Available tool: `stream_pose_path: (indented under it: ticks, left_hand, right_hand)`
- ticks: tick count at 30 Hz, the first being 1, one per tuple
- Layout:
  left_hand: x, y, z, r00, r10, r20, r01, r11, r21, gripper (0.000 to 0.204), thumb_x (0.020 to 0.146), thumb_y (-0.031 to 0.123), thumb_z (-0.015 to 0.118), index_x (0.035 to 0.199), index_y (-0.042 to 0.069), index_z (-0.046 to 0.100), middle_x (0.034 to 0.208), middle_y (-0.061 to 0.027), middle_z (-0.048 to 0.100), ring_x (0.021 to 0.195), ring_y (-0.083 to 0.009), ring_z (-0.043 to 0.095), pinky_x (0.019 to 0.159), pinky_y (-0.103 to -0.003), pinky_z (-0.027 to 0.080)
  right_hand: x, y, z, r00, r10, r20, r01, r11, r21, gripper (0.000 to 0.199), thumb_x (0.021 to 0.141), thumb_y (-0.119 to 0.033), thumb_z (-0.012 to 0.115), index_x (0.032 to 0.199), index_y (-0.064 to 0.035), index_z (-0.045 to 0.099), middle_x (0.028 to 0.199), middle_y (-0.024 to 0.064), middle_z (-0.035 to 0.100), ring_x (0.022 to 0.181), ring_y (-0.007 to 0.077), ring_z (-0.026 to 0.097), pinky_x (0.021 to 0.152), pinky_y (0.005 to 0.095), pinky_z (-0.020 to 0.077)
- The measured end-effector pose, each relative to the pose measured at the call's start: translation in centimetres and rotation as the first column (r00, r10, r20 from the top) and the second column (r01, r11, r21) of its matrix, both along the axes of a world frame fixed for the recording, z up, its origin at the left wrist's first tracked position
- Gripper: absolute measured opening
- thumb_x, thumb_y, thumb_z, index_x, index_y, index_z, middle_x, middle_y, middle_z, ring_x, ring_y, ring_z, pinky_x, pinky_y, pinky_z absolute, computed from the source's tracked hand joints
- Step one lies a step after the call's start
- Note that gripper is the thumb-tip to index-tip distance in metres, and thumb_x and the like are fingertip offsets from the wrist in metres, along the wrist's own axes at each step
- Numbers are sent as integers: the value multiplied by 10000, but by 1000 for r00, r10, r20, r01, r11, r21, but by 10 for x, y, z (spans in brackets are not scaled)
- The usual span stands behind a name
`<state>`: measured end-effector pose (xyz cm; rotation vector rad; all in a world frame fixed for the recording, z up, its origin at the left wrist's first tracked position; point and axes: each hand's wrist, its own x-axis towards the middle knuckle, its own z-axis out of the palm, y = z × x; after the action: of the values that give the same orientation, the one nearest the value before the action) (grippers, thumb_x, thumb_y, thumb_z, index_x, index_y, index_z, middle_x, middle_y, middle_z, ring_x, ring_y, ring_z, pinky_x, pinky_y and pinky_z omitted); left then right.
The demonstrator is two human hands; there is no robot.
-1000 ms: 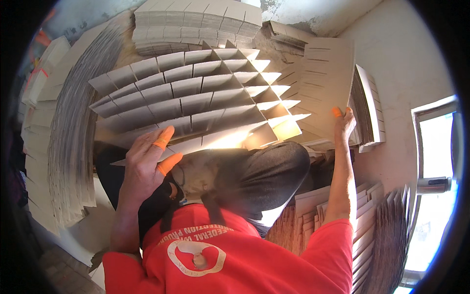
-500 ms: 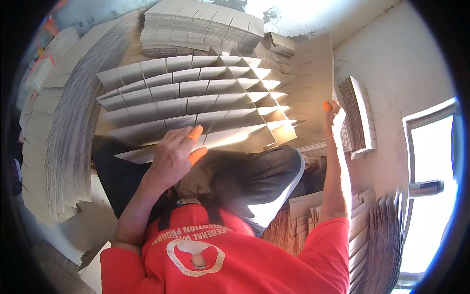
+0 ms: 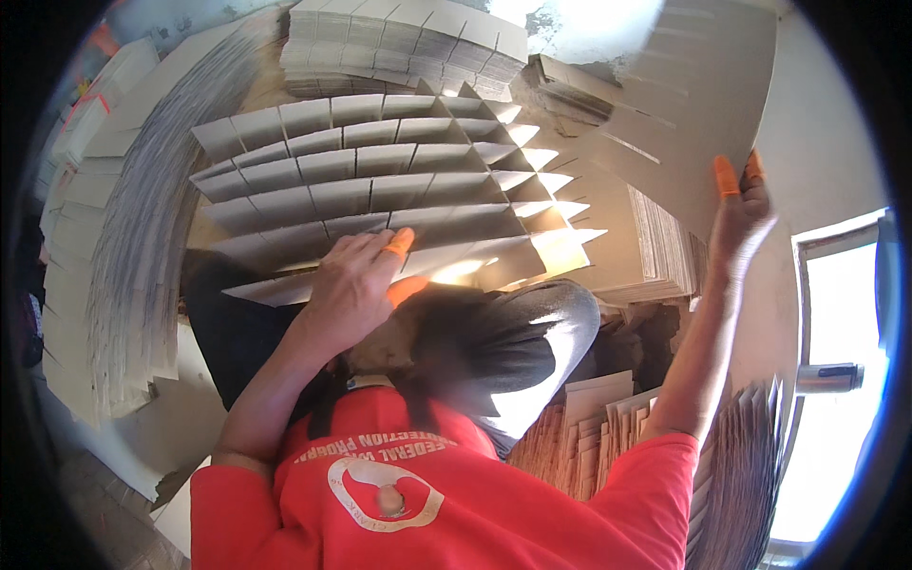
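In front of my crossed legs stands a partly interlocked grid of grey cardboard strips (image 3: 399,190), several long ones crossed by two at their right end. My left hand (image 3: 353,285) holds its nearest strip, fingers over the top edge and thumb on the near side. Orange covers show on its thumb and index finger. Out to the right, my right hand (image 3: 743,214) is closed on the lower edge of a large slotted cardboard sheet (image 3: 708,90), raised and tilted. Two of that hand's fingers wear orange covers too.
A stack of slotted cardboard (image 3: 408,38) stands behind the grid. A long row of sheets (image 3: 152,218) curves along the left. More stacked cardboard (image 3: 655,247) lies at the right, with upright pieces (image 3: 608,427) near my right arm. A bright window (image 3: 836,380) is beyond.
My right hand has moved right, lifting the large cardboard sheet up and away from the grid and uncovering a stack beneath. My left hand remains on the grid's near strip.
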<state>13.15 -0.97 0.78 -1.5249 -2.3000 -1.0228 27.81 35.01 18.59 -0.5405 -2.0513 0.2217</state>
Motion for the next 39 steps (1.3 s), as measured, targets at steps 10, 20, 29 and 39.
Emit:
stream_pose_path:
  ticks: [10, 20, 29, 39]
  left_hand:
    - [-3, 22, -24, 996, -50, -76, 54, 997, 59, 244, 766, 88, 753, 981, 5, 672, 874, -118, 703, 764, -272, 663, 700, -387, 523]
    - [-5, 26, -26, 998, -34, -47, 39, 993, 114, 148, 740, 44, 730, 876, 25, 675, 820, -114, 699, 742, -276, 667, 658, -397, 526]
    - [-4, 25, -30, 998, -56, -12, 57, 992, 109, 174, 729, 17, 713, 900, 19, 677, 808, -125, 694, 733, -284, 668, 665, -400, 527]
    - [-4, 30, -27, 995, -97, 2, 95, 979, 180, 212, 703, -10, 695, 912, 18, 669, 791, -129, 677, 724, -289, 658, 654, -402, 523]
  right_hand:
    - [-48, -87, 8, 790, 588, 172, -438, 739, -513, 605, 822, 80, 687, 1393, -54, 540, 941, 15, 699, 836, 62, 637, 776, 192, 523]
    - [-52, -97, 12, 785, 561, 264, -326, 736, -593, 590, 826, 100, 669, 1389, 3, 518, 1122, 103, 700, 976, 109, 662, 852, 242, 543]
    - [-52, -93, -6, 758, 640, 123, -412, 617, -670, 602, 828, 121, 652, 1400, 13, 499, 1076, 94, 706, 939, 74, 649, 821, 220, 540]
    - [-70, -92, -36, 681, 675, 284, -370, 651, -663, 642, 822, 127, 651, 1427, 17, 466, 1074, 57, 647, 928, 91, 595, 820, 218, 478]
